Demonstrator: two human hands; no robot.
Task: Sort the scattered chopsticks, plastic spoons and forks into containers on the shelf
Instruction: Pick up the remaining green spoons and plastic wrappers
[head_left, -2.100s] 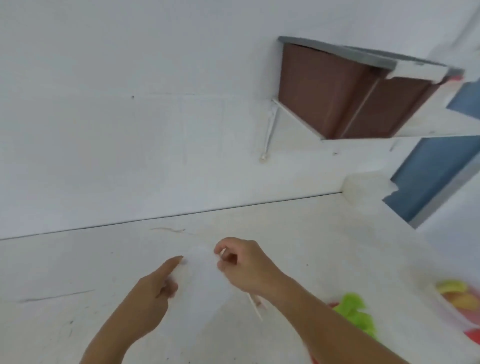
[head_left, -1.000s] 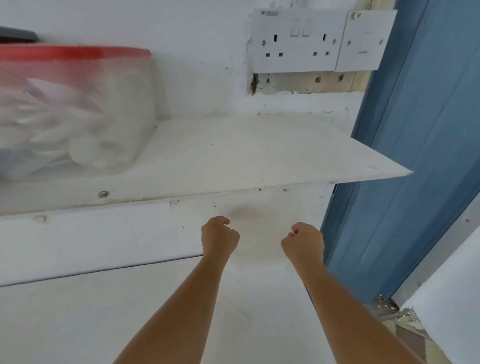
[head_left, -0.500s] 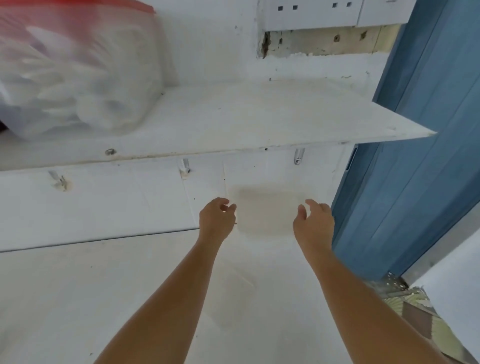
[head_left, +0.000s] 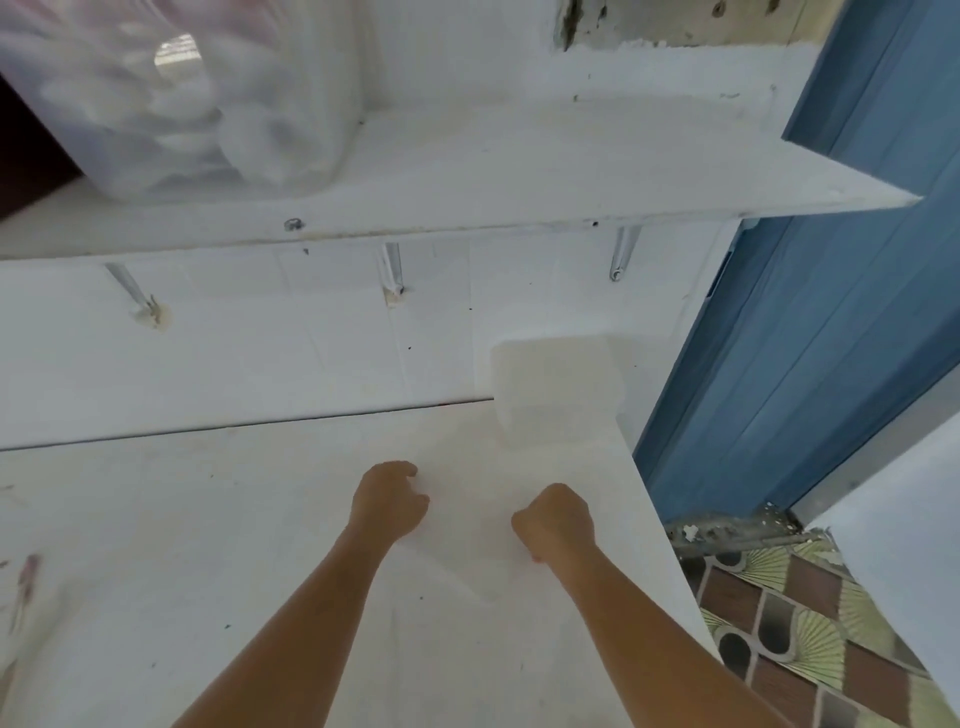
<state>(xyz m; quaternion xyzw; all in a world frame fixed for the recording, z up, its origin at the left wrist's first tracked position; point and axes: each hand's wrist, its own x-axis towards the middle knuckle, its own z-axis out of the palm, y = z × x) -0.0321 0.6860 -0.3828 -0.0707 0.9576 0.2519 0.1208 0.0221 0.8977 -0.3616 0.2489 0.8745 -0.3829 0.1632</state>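
both hands hover over the counter (head_left: 249, 545) near its far right corner. the left hand (head_left: 389, 501) and the right hand (head_left: 556, 519) are each curled into a loose fist, and between them they seem to pinch the two sides of a thin translucent bag (head_left: 467, 551), so faint against the white that what it holds cannot be made out. the sorted cutlery in sight is up on the shelf (head_left: 571, 171): a clear tub of white spoons (head_left: 182, 104) stands at its left end, with the right half bare. a frosted tub (head_left: 556, 395) sits at the counter's far right corner, against the wall and beside the blue door (head_left: 831, 338). no loose chopstick or fork shows. the step looks like readying the bag for stowing, so the grip should stay on the bag's rim with the mouth held level and taut, lest slim pieces slide out. it would be wise to raise it straight and clear the shelf's front edge before moving in. against half a second ago, the right hand's fingers, then spread, are curled; both hands sit lower over the counter; the view has tipped down, bringing in the frosted tub and losing the wall sockets.
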